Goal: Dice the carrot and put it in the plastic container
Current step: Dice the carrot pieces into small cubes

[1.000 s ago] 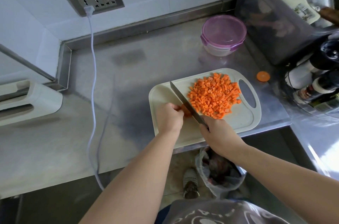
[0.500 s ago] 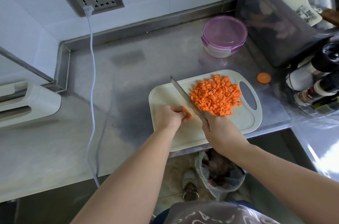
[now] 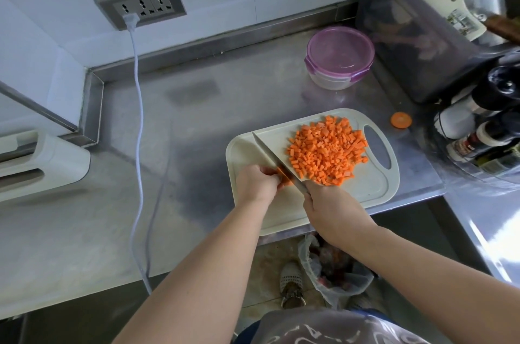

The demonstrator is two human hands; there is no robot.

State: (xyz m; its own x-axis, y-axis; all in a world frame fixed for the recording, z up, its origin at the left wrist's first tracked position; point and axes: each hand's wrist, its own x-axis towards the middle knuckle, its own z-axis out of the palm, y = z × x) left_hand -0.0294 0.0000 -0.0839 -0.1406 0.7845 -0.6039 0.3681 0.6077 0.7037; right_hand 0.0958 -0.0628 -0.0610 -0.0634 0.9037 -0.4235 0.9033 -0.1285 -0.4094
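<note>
On cutting board (image 3: 365, 191) overhanging counter (image 3: 197, 132) edge | left grip (image 3: 257, 184) pinches carrot stub (image 3: 285, 181) | right grip (image 3: 329, 208) holds knife (image 3: 270, 152)

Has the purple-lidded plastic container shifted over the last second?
No. The plastic container keeps its spot beside the dark bin, near the counter's back rail; only the camera shifted slightly.

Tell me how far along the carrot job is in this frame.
Mostly done: a large pile of diced carrot lies on the cutting board. In hand: the left hand holds a small last carrot piece while the right hand grips the knife cutting it. Left: finish that piece, open the lidded plastic container at the back, and move the dice in.
</note>
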